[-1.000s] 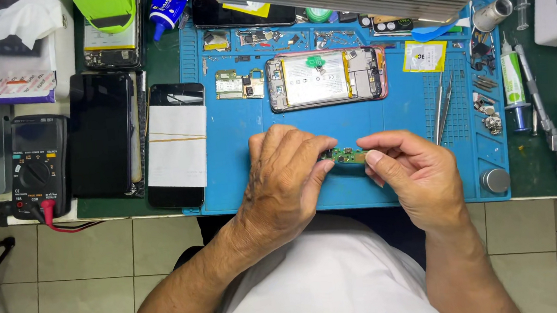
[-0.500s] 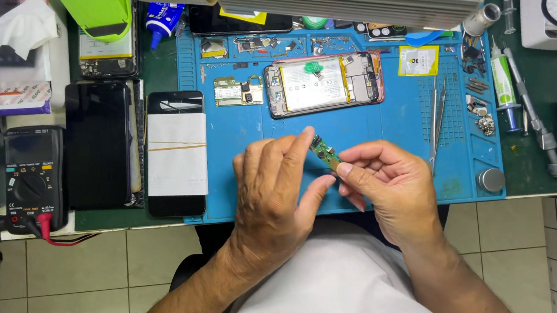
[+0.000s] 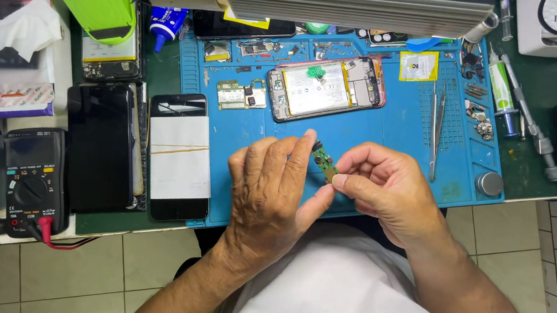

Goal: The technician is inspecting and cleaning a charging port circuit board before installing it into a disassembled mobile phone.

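Both hands, left hand (image 3: 271,190) and right hand (image 3: 387,188), are pinching a small green circuit board (image 3: 322,161) together above the blue silicone mat (image 3: 389,134); a yellow square label (image 3: 418,66) is lying beyond, and the mat's near edge is sitting just under the wrists.

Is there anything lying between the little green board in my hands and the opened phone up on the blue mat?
Nothing visible does. The small green board is pinched between the left hand and right hand, and only bare blue mat lies between it and the opened phone.

The small green circuit board (image 3: 323,161) looks matt with shiny metal contacts; the blue mat (image 3: 389,134) beneath seems matt rubber; the tweezers (image 3: 436,127) gleam as polished metal.
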